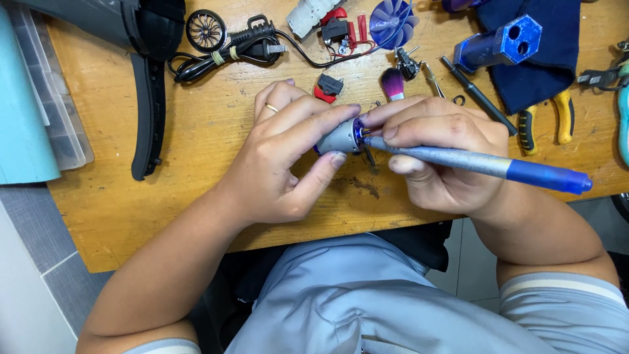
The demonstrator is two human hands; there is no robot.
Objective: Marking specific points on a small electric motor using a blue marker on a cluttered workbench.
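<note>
Head view: the left hand (288,154) grasps a small grey motor (341,138) between thumb and fingers, above the middle of the wooden table (196,141), nearer its front edge. The right hand (436,151) clenches a blue-handled soldering iron (485,164), its tip touching the motor's end. Near the back edge lie a blue fan (392,23), a black cord (226,52) and yellow-handled pliers (547,121).

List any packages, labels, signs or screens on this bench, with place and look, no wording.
No labels, signs or screens show.
Clear plastic box: left edge of the wooden table, flat, rectangular, see-through, partly under a teal sheet.
The left hand and right hand hold a bare grey motor and blue-handled tool.
</note>
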